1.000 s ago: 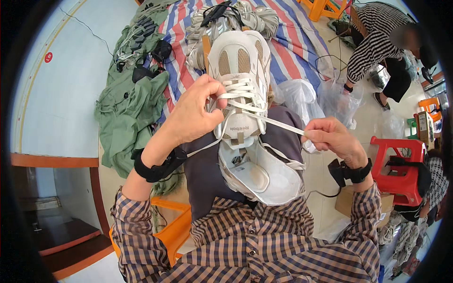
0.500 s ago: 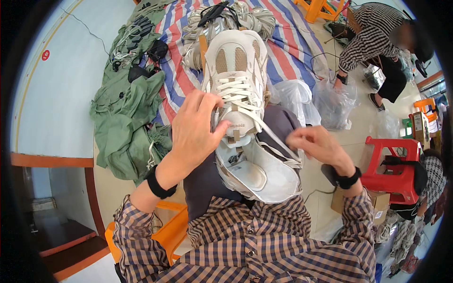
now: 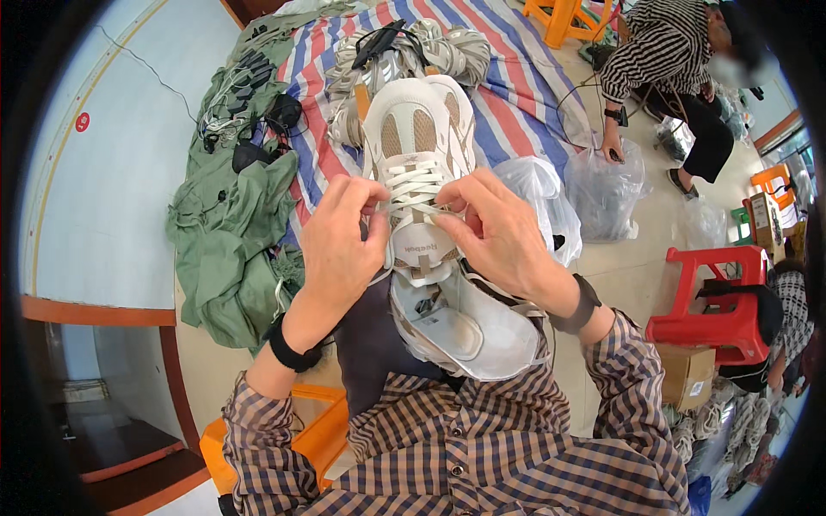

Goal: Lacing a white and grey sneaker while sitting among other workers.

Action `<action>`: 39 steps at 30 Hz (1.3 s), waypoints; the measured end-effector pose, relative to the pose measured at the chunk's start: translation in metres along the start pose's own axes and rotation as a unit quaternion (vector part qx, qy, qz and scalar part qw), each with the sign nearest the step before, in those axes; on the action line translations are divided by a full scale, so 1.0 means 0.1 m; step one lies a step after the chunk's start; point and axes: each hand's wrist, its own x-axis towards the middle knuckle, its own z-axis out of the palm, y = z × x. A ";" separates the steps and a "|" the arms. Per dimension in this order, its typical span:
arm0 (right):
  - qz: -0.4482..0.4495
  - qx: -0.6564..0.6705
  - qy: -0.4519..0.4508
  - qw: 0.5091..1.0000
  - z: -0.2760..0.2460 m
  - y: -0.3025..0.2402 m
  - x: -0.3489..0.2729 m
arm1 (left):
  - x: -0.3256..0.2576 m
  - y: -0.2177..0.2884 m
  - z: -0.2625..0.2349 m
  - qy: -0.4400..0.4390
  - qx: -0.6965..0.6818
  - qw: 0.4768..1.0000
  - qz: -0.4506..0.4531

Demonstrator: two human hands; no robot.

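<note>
A white and beige sneaker (image 3: 406, 129) rests over my lap with its toe pointing away from me. White shoelaces (image 3: 415, 193) criss-cross above its tongue (image 3: 423, 247), and the heel opening (image 3: 465, 335) faces me. At the left edge of the lacing, my left hand (image 3: 342, 245) is closed, its fingers curled around a lace; the fingertips are partly hidden. My right hand (image 3: 501, 230) pinches the lacing on the right edge with thumb and forefinger. A second similar sneaker (image 3: 454, 107) shows its toe just behind and to the right of the first.
More sneakers (image 3: 447, 52) lie piled on a striped sheet (image 3: 516, 95) ahead. Green cloth (image 3: 228, 224) with dark cords is at left. Plastic bags (image 3: 607, 193), a red stool (image 3: 714, 301) and a cardboard box (image 3: 686, 376) stand right. A co-worker in stripes (image 3: 658, 47) bends at far right.
My right hand has moved left from the stretched-out lace end to the lacing. My left hand has shifted slightly down, its fingers now curled. The lace no longer stretches off to the right.
</note>
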 end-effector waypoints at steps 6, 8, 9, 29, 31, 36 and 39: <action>-0.108 -0.129 -0.053 0.984 0.13 -0.12 0.28 | 0.05 -0.05 -0.03 -0.027 -0.059 0.997 -0.043; -0.113 -0.136 -0.074 0.981 0.16 -0.19 0.32 | 0.03 -0.08 -0.02 -0.031 -0.084 0.995 -0.048; -0.114 -0.147 -0.092 0.978 0.17 -0.22 0.34 | 0.02 -0.08 -0.01 -0.050 -0.119 0.990 -0.063; -0.165 -0.229 -0.055 0.958 0.27 -0.18 0.34 | -0.05 -0.24 -0.01 -0.107 -0.218 0.965 -0.100; -0.061 -0.153 -0.137 0.977 0.29 -0.12 0.44 | -0.07 -0.26 0.00 -0.113 -0.226 0.962 -0.106; 0.128 0.327 -0.253 0.902 -0.08 0.18 0.71 | -0.04 -0.22 -0.01 -0.100 -0.221 0.967 -0.083; 0.148 0.371 -0.217 0.891 -0.13 0.16 0.62 | 0.02 -0.22 -0.02 -0.089 -0.207 0.972 -0.062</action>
